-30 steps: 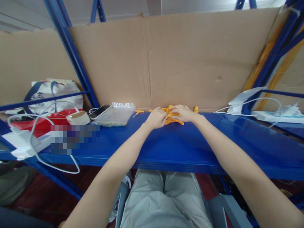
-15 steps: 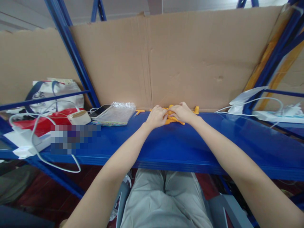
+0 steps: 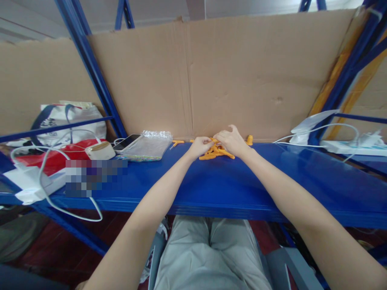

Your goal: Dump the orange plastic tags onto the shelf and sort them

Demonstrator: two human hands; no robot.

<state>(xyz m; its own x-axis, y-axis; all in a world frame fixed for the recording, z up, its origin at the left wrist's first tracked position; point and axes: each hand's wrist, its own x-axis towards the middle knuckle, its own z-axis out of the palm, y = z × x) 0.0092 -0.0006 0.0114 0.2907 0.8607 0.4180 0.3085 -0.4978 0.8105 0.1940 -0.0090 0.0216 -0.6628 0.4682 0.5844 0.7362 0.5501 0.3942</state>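
My left hand (image 3: 199,146) lies on the blue shelf (image 3: 229,189), at the far edge, with the fingers curled in until the hand is almost closed. The fingertips touch the heap of small orange pieces (image 3: 218,152). If they really pinch one piece or only press on it, I cannot tell, because it is too small to see. My right hand (image 3: 231,141) is just beside it, on the right side of the same heap. This hand is half open: the outer fingers are spread and a little lifted, and the thumb and first finger come down to meet the fingertips of my left hand over the heap. Whether it holds a piece is also not clear to me.

The heap lies in the middle of the shelf, close against the cardboard wall (image 3: 256,76), partly under my hands. One single orange piece (image 3: 177,142) lies apart on the left, and another orange piece (image 3: 249,139) lies just to the right of my right hand.

Further left are a clear plastic bag (image 3: 148,146), a phone (image 3: 127,141) touching its left side, and a small cream case (image 3: 100,150). A white cable (image 3: 45,165) loops there near a white charger (image 3: 28,184). Far on the right lies a white power strip (image 3: 350,148).
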